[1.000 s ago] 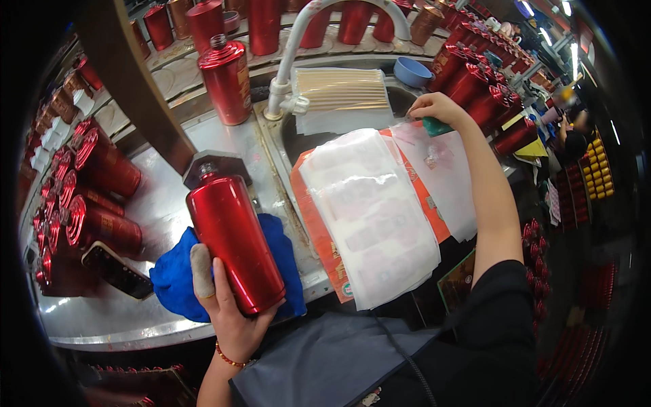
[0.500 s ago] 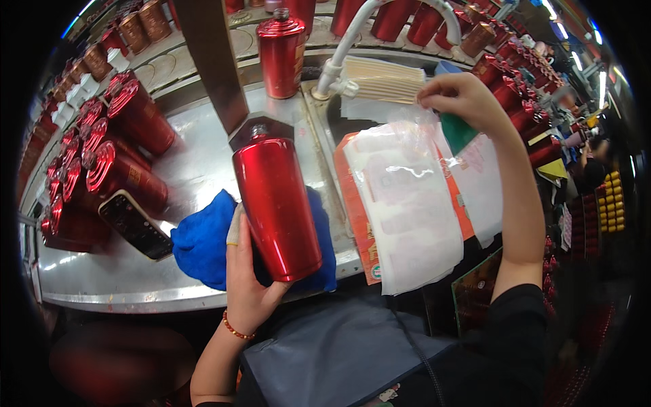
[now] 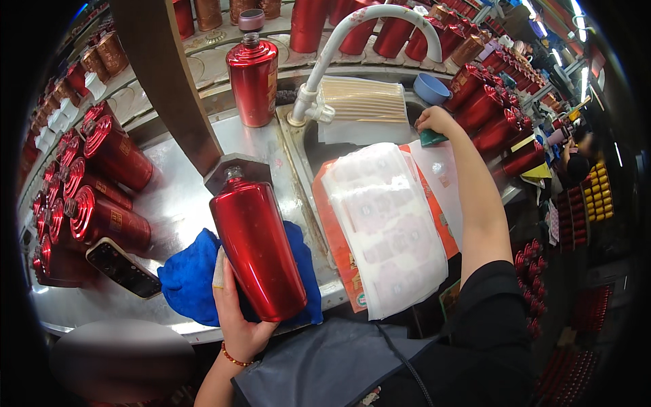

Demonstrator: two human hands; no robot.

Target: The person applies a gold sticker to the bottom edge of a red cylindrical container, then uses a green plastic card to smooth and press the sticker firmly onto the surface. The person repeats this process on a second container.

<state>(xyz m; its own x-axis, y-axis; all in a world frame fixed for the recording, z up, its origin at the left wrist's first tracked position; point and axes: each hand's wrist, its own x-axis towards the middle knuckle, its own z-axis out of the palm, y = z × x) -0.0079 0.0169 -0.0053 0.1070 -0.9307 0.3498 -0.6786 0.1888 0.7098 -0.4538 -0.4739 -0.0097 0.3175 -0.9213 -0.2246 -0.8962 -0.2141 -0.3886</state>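
Observation:
My left hand (image 3: pixel 239 324) is closed round the lower left side of a glossy red bottle (image 3: pixel 258 251), its fingers partly hidden behind it. One finger wears a pale covering. The bottle tilts, uncapped neck away from me, near a dark angular plate (image 3: pixel 215 178) and above a blue cloth (image 3: pixel 190 281). Over to the right, my right hand (image 3: pixel 437 122) pinches a small flat green scraper (image 3: pixel 432 138) above a white sheet (image 3: pixel 439 169). Closer to me lies a stack of translucent printed sheets (image 3: pixel 386 227) on an orange-red packet (image 3: pixel 339 251).
Several red bottles (image 3: pixel 112 152) crowd the metal table's left side beside a phone (image 3: pixel 123 268). One red bottle (image 3: pixel 252 85) stands at the back. A brown post (image 3: pixel 173 81) rises left of centre. Behind the sheets are a white curved tap (image 3: pixel 332 54) and a blue bowl (image 3: pixel 432 88).
My right hand has lowered toward the white sheet, and the green scraper now shows at its fingertips. My left hand still holds the bottle. The whole view has shifted.

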